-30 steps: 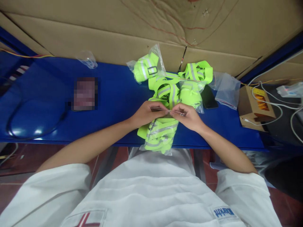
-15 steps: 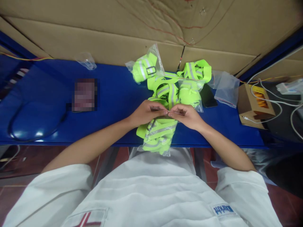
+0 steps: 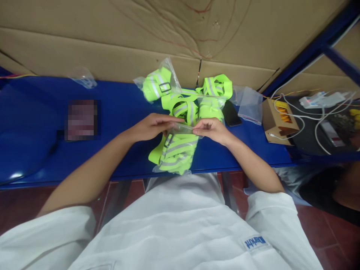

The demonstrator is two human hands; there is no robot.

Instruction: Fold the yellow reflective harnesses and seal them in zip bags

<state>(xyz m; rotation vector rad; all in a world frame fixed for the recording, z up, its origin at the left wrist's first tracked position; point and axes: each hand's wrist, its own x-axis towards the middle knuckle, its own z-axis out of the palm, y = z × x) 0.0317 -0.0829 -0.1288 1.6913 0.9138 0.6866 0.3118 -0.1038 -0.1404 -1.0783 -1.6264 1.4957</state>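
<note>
A clear zip bag (image 3: 177,154) with a neon yellow-green reflective strap folded inside lies near the front edge of the blue table. My left hand (image 3: 153,126) is at the left end of the bag's top edge, thumb and fingers closed on the plastic. At the other end, my right hand (image 3: 211,130) pinches the same edge. The bag's mouth is stretched between them. Just beyond my hands lies a loose neon strap (image 3: 185,108) with grey reflective bands. Next to it is another bagged strap (image 3: 210,108), partly behind my right hand.
Further back are a bagged strap with a black buckle (image 3: 157,84) and a coiled strap (image 3: 218,86). A dark phone (image 3: 232,113), flat plastic bags (image 3: 251,105) and a cardboard box (image 3: 278,122) with cables stand to the right. A blurred item (image 3: 81,118) lies left.
My hands have moved apart along the bag's top edge, the left one going further left. The whole view has shifted, so the table things appear further left.
</note>
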